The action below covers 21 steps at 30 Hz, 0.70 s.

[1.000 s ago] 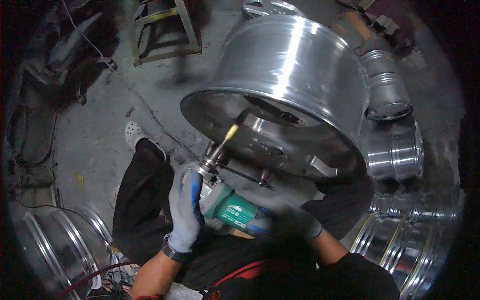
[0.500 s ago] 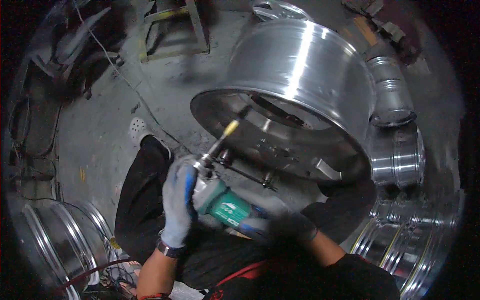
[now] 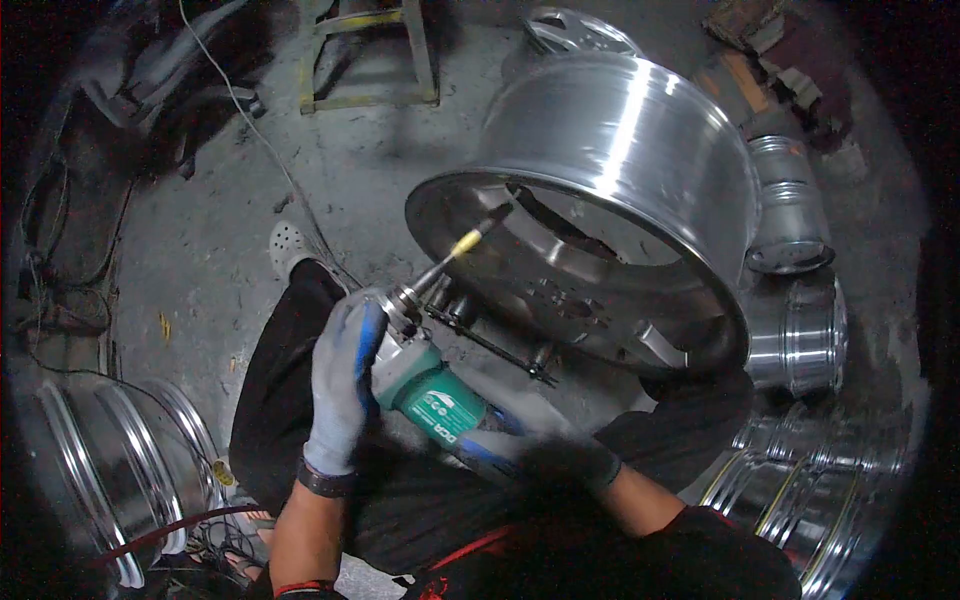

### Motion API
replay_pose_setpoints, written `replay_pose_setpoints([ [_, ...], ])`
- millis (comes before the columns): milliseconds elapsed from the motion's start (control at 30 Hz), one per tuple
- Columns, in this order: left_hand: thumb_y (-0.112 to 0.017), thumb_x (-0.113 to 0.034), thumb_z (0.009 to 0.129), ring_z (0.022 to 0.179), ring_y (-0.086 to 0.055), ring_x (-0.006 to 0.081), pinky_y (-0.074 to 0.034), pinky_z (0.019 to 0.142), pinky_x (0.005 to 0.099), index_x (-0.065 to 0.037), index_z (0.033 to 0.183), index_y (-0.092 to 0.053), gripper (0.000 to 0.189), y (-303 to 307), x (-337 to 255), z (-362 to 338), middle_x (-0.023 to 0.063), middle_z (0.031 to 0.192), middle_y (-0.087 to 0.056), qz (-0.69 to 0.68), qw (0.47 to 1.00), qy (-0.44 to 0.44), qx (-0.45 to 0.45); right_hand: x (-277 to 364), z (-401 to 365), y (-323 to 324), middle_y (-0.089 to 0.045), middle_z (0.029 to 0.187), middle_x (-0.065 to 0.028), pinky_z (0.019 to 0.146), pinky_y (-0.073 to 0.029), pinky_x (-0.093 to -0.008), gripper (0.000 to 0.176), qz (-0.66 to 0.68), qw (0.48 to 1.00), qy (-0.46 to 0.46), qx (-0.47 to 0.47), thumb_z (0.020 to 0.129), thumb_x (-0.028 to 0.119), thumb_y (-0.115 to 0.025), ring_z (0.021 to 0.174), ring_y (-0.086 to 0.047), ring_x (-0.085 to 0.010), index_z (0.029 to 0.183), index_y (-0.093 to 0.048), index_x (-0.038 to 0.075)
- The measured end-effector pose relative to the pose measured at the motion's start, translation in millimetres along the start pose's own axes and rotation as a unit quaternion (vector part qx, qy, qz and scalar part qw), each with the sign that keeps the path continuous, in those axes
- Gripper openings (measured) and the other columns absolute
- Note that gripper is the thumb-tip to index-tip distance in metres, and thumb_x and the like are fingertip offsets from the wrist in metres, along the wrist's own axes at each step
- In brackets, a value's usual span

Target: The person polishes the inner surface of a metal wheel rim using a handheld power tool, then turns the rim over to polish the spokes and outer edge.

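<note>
A green power grinder [image 3: 448, 408] lies across my lap between both gloved hands. My left hand [image 3: 345, 385], in a grey glove with blue palm, is wrapped round its metal head. Round the rear of the green body, my right hand [image 3: 535, 440] is closed, its outer side blurred. From the head a long metal shaft with a yellow band [image 3: 466, 243] and dark tip points up and right, its end overlapping the mouth of a large metal wheel rim [image 3: 645, 125]. The rim is tilted with its open side towards me, and small dark marks dot its inner wall.
A dark bar stand [image 3: 490, 345] is under the rim's front edge. More rims [image 3: 130, 460] stand at lower left, and others [image 3: 800, 335] line the right side. A wooden stool frame [image 3: 370, 60] is at the back, and a cable [image 3: 250, 130] crosses the floor.
The view has shifted, so the rim and stool appear farther right. The grinder has moved slightly left and looks sharper. Both hands keep their hold.
</note>
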<state>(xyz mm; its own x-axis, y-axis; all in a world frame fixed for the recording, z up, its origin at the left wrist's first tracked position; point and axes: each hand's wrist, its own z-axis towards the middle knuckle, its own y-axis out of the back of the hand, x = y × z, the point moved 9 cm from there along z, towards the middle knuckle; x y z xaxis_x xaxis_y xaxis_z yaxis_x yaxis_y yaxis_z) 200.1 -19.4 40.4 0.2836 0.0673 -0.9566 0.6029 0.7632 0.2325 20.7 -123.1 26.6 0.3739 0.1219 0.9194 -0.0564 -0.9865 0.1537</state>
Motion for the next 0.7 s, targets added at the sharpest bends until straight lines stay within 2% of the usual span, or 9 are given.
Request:
replay_pose_setpoints([
  [133,-0.05,-0.023,0.108,0.114,-0.063,0.0263,-0.044,0.104,0.033,0.009,0.12,-0.063,0.037,17,11,14,0.0184,0.123,-0.066,-0.107,0.987,0.117,-0.01,11,15,-8,-0.059,0.147,-0.0235,0.114,-0.043,-0.0399,0.076,0.028,0.999,-0.015,-0.006,0.1,0.033,-0.068,0.138,-0.057,-0.0316,0.16,-0.036,0.001],
  [267,-0.054,-0.022,0.106,0.113,-0.065,0.0317,-0.048,0.102,0.0362,0.006,0.122,-0.063,0.034,32,-32,14,0.0199,0.123,-0.066,0.156,0.979,-0.133,0.0,12,29,-23,-0.057,0.148,-0.0255,0.116,-0.04,-0.0394,0.078,0.096,0.995,0.026,-0.017,0.099,0.03,-0.07,0.138,-0.055,-0.0305,0.16,-0.034,-0.002],
  [333,-0.056,-0.021,0.105,0.111,-0.065,0.0346,-0.05,0.099,0.0383,0.005,0.122,-0.063,0.032,31,14,19,0.02,0.121,-0.066,-0.048,0.99,0.125,0.042,8,31,-31,-0.056,0.149,-0.0263,0.117,-0.039,-0.0394,0.078,0.121,0.991,0.04,-0.029,0.099,0.029,-0.07,0.138,-0.055,-0.0302,0.16,-0.034,-0.003],
  [367,-0.056,-0.021,0.105,0.111,-0.065,0.0346,-0.05,0.099,0.0383,0.005,0.122,-0.063,0.032,32,14,23,0.02,0.121,-0.066,-0.048,0.99,0.125,0.042,5,31,-33,-0.057,0.147,-0.0261,0.116,-0.041,-0.0393,0.078,0.104,0.992,0.049,-0.046,0.099,0.027,-0.07,0.136,-0.056,-0.0289,0.161,-0.033,-0.003],
  [433,-0.054,-0.024,0.107,0.107,-0.065,0.029,-0.049,0.097,0.0358,0.004,0.121,-0.064,0.033,26,-23,33,0.0165,0.116,-0.067,0.1,0.988,-0.083,0.079,5,29,-34,-0.057,0.146,-0.0259,0.115,-0.042,-0.0391,0.078,0.089,0.992,0.057,-0.067,0.099,0.024,-0.07,0.134,-0.058,-0.0277,0.161,-0.031,-0.003],
  [533,-0.065,-0.003,0.092,0.102,-0.068,0.0311,-0.053,0.091,0.0415,0.001,0.117,-0.067,0.026,18,-3,40,0.0152,0.109,-0.069,-0.01,0.994,0.008,0.106,4,26,-38,-0.06,0.143,-0.0239,0.112,-0.044,-0.0382,0.078,0.083,0.994,0.014,-0.071,0.1,0.022,-0.07,0.13,-0.059,-0.0248,0.162,-0.03,-0.003],
  [633,-0.06,-0.002,0.095,0.101,-0.068,0.0291,-0.053,0.09,0.041,0.001,0.117,-0.067,0.024,15,-8,44,0.0147,0.108,-0.069,0.017,0.99,-0.053,0.127,-2,25,-44,-0.061,0.14,-0.023,0.109,-0.047,-0.038,0.078,0.159,0.984,-0.019,-0.078,0.1,0.021,-0.069,0.125,-0.061,-0.0233,0.162,-0.029,-0.003],
  [667,-0.053,-0.027,0.108,0.103,-0.063,0.0233,-0.047,0.096,0.0338,0.002,0.122,-0.065,0.035,17,1,44,0.0136,0.113,-0.068,-0.022,0.992,0.027,0.123,6,26,-41,-0.062,0.138,-0.0224,0.107,-0.048,-0.038,0.077,0.139,0.985,0.012,-0.103,0.1,0.021,-0.069,0.122,-0.063,-0.0231,0.162,-0.029,-0.003],
  [700,-0.053,-0.027,0.108,0.103,-0.063,0.0233,-0.047,0.096,0.0338,0.002,0.122,-0.065,0.035,18,4,44,0.0136,0.113,-0.068,-0.024,0.992,0.027,0.123,13,28,-38,-0.063,0.136,-0.0217,0.106,-0.049,-0.0381,0.076,0.121,0.983,0.044,-0.128,0.1,0.021,-0.068,0.12,-0.064,-0.023,0.162,-0.03,-0.002],
])
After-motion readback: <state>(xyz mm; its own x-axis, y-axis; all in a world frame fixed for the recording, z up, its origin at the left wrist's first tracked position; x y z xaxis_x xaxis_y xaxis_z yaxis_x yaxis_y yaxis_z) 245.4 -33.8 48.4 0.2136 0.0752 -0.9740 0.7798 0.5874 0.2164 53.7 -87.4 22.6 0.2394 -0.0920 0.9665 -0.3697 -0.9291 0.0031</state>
